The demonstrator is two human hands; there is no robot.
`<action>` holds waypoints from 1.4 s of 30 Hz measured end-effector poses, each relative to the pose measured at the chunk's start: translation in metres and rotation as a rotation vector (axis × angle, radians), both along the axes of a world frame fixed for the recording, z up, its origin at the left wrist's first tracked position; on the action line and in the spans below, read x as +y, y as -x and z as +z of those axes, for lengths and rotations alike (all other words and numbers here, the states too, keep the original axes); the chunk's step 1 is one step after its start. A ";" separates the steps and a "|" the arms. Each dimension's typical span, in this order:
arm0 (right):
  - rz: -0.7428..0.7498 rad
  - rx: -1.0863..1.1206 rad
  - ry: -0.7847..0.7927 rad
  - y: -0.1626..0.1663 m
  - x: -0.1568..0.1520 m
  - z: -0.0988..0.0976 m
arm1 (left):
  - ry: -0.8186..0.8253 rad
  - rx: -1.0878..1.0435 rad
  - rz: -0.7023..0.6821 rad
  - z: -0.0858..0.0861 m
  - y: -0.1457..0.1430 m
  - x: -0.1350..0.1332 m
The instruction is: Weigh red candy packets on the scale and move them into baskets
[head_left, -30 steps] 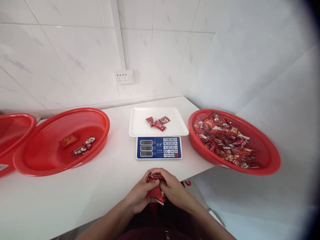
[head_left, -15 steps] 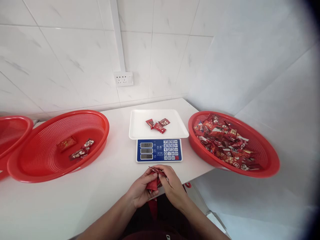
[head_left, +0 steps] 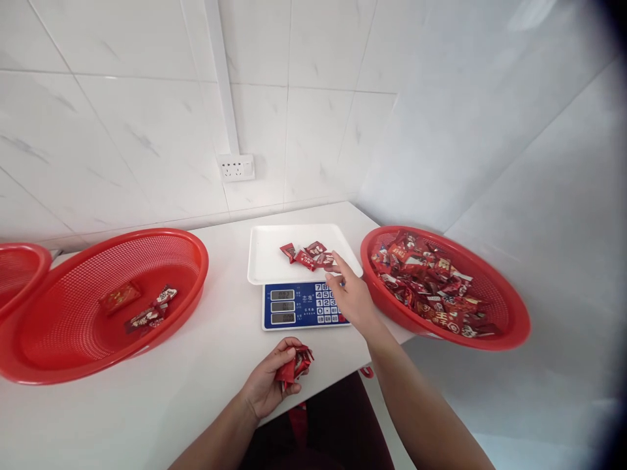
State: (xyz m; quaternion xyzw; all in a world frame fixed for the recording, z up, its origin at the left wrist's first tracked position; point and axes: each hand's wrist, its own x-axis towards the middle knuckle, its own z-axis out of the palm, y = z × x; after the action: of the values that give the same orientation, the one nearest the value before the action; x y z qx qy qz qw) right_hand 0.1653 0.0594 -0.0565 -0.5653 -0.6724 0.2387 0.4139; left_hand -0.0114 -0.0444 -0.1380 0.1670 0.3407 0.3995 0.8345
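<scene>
My left hand (head_left: 272, 377) is closed around several small red snack packets (head_left: 288, 371) in front of the scale, near the table's edge. Over the right side of the white weighing tray (head_left: 259, 267) reaches my right hand (head_left: 350, 294), its thumb and fingers apart. Just left of those fingertips is a slightly blurred red packet (head_left: 324, 260); whether it touches them I cannot tell. Several more red packets (head_left: 305, 259) lie together on the tray. My right hand covers part of the keypad of the blue electronic scale (head_left: 307, 303).
A red basket (head_left: 519, 326) heaped with red packets stands right of the scale. On the left, another red basket (head_left: 196, 287) holds a few packets, with a third basket (head_left: 22, 274) partly visible beyond it. A wall socket (head_left: 237, 168) is behind the white table (head_left: 215, 352).
My right hand has left my left hand and moved forward to the tray. One more packet shows at the tray group. The left hand keeps its packets.
</scene>
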 end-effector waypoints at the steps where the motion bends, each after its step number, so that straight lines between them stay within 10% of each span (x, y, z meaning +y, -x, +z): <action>1: 0.035 -0.014 0.015 0.001 -0.001 0.000 | -0.003 -0.002 0.003 0.000 0.000 0.000; 8: 0.371 0.070 0.323 0.002 -0.056 -0.036 | -0.058 0.024 0.091 0.002 -0.003 -0.001; 16: 0.401 0.022 0.386 0.001 -0.108 -0.066 | -0.100 0.192 0.091 0.016 -0.019 -0.009; 42: 0.297 0.126 0.376 0.000 -0.087 -0.052 | -0.269 0.130 0.011 0.008 -0.013 -0.008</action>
State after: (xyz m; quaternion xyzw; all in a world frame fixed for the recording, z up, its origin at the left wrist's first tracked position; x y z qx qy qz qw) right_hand 0.1657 -0.0273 -0.1082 -0.5114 -0.6648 0.4525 0.3030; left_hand 0.0014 -0.0527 -0.1296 0.3009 0.3383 0.4346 0.7785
